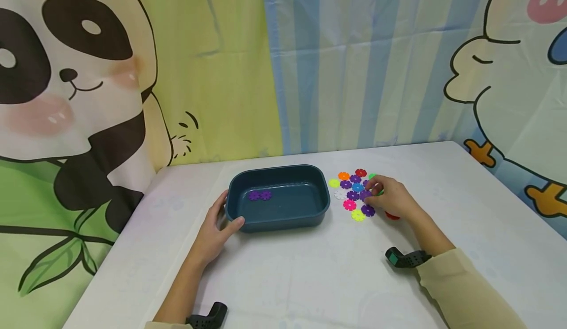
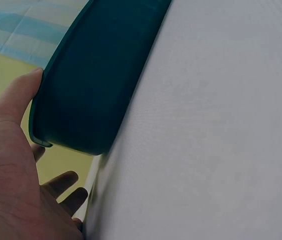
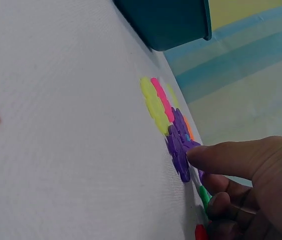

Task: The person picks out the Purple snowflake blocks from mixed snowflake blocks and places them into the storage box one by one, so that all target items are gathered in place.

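Observation:
A dark teal rectangular bin (image 1: 279, 226) stands on the table with two purple snowflake discs (image 1: 259, 195) inside. My left hand (image 1: 214, 230) rests at its left end, thumb by the near corner. The left wrist view shows the thumb on the rim and the other fingers loosely spread below. To the bin's right lies a cluster of colourful snowflake discs. There my right hand (image 1: 390, 198) pinches a purple snowflake disc (image 1: 365, 194) between thumb and fingers, low over the pile. Its fingertips partly hide the disc. In the right wrist view the thumb meets purple pieces (image 3: 178, 155).
Around the right hand lie yellow (image 1: 358, 215), pink (image 1: 349, 204), blue (image 1: 357, 187), orange (image 1: 343, 176) and red (image 1: 361, 172) discs, with green ones partly behind the fingers. A white cloth covers the table (image 1: 301, 280). Printed curtains (image 1: 212, 73) hang behind it.

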Tool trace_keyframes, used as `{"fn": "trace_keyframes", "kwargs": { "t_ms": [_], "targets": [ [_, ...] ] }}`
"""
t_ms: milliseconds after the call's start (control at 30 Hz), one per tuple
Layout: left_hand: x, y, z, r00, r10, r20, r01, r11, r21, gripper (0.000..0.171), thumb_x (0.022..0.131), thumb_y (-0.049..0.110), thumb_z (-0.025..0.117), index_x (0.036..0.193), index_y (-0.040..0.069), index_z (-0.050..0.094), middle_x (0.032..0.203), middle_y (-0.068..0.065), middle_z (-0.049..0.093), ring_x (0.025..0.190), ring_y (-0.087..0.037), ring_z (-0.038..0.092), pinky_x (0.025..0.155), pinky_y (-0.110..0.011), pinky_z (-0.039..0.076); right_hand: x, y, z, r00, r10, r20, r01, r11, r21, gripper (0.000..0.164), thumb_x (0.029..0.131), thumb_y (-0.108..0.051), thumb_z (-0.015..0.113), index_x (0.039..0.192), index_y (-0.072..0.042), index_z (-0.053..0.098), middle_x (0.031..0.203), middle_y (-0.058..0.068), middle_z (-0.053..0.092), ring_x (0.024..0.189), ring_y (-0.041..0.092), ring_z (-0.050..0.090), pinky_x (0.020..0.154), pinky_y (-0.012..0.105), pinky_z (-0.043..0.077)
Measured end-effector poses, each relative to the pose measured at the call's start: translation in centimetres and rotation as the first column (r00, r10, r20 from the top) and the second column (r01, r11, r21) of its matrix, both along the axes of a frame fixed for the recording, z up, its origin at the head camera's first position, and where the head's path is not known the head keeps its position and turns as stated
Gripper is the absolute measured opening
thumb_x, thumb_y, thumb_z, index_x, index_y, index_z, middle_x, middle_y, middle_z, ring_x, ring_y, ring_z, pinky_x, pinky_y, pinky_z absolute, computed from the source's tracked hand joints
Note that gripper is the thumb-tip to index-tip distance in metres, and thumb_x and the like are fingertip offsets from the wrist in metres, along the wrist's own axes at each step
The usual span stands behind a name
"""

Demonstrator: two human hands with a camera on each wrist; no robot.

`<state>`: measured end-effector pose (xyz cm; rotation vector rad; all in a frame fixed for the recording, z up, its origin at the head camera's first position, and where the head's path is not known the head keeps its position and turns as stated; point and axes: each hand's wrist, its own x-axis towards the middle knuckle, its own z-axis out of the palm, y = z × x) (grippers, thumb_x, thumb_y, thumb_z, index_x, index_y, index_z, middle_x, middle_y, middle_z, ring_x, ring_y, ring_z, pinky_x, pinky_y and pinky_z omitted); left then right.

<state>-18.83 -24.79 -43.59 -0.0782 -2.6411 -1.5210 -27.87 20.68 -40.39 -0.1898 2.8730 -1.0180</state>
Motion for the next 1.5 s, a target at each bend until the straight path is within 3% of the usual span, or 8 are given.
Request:
{"fn": "trace_keyframes", "kwargs": {
  "t_ms": [300, 533, 700, 867, 1133, 1333, 1500],
  "targets": [
    [0.0, 0.0, 0.1, 1.0, -0.002, -0.003, 0.002, 1.0, 0.007, 0.087, 0.097, 0.043, 0.069, 0.166, 0.031, 0.019, 0.173, -0.01, 0.019, 0.16, -0.038, 0.017, 0.126, -0.063, 0.018, 0.1, 0.1, 0.3, 1.0, 0.026, 0.009, -0.026, 1.0, -0.009, 0.038, 0.09, -0.021, 0.08, 0.123, -0.008, 0.065, 0.104, 0.014, 0.065, 0.094, 0.026, 0.06, 0.073, 0.029, 0.059],
    [0.1, 0.0, 0.0, 1.0, -0.002, 0.0, 0.002, 1.0, 0.005, 0.086, 0.097, 0.042, 0.069, 0.166, 0.031, 0.019, 0.173, -0.01, 0.019, 0.16, -0.039, 0.017, 0.125, -0.066, 0.017, 0.1, 0.4, 0.4, 0.999, 0.027, 0.043, -0.023, 0.996, -0.089, 0.045, 0.09, -0.025, 0.081, 0.127, -0.008, 0.063, 0.101, 0.013, 0.065, 0.089, 0.023, 0.06, 0.073, 0.028, 0.059],
    [0.1, -0.1, -0.1, 1.0, -0.002, -0.004, 0.002, 1.0, 0.007, 0.087, 0.096, 0.043, 0.069, 0.166, 0.03, 0.019, 0.173, -0.01, 0.02, 0.16, -0.039, 0.017, 0.125, -0.066, 0.017, 0.1, 0.8, 0.4, 1.0, 0.001, 0.021, 0.003, 0.988, -0.151, 0.046, 0.093, -0.028, 0.078, 0.129, -0.007, 0.06, 0.104, 0.014, 0.065, 0.086, 0.025, 0.059, 0.071, 0.027, 0.056],
    [0.1, -0.1, -0.1, 1.0, -0.006, -0.013, 0.007, 1.0, 0.017, 0.087, 0.096, 0.044, 0.069, 0.166, 0.029, 0.02, 0.172, -0.01, 0.021, 0.16, -0.039, 0.018, 0.125, -0.066, 0.017, 0.2, 1.0, 0.8, 0.998, -0.048, -0.038, 0.038, 0.972, -0.234, 0.047, 0.095, -0.031, 0.077, 0.131, -0.008, 0.058, 0.103, 0.013, 0.065, 0.082, 0.026, 0.057, 0.066, 0.024, 0.055],
    [0.0, 0.1, 0.0, 1.0, 0.002, -0.004, -0.002, 1.0, 0.013, 0.086, 0.096, 0.042, 0.069, 0.166, 0.03, 0.02, 0.172, -0.009, 0.021, 0.16, -0.039, 0.018, 0.126, -0.066, 0.016, 0.7, 1.1, 1.4, 0.989, -0.122, -0.082, 0.082, 0.92, -0.382, 0.053, 0.096, -0.04, 0.074, 0.134, -0.009, 0.055, 0.104, 0.007, 0.068, 0.092, 0.029, 0.069, 0.075, 0.02, 0.059],
    [0.1, 0.1, 0.0, 1.0, 0.005, 0.0, -0.005, 1.0, 0.015, 0.087, 0.096, 0.043, 0.07, 0.166, 0.03, 0.02, 0.172, -0.009, 0.021, 0.16, -0.038, 0.018, 0.126, -0.066, 0.016, 0.6, 0.9, 1.5, 0.989, -0.12, -0.086, 0.074, 0.906, -0.417, 0.054, 0.096, -0.042, 0.073, 0.136, -0.01, 0.054, 0.099, -0.002, 0.07, 0.092, 0.032, 0.071, 0.077, 0.024, 0.061],
    [0.1, 0.1, 0.0, 1.0, 0.005, -0.003, -0.005, 1.0, 0.019, 0.086, 0.096, 0.04, 0.07, 0.166, 0.03, 0.02, 0.172, -0.009, 0.021, 0.16, -0.038, 0.018, 0.126, -0.066, 0.015, 0.6, 0.4, 1.9, 0.988, -0.129, -0.09, 0.079, 0.9, -0.429, 0.055, 0.096, -0.043, 0.072, 0.136, -0.01, 0.054, 0.1, -0.002, 0.069, 0.092, 0.031, 0.072, 0.08, 0.027, 0.062]
  ]
}}
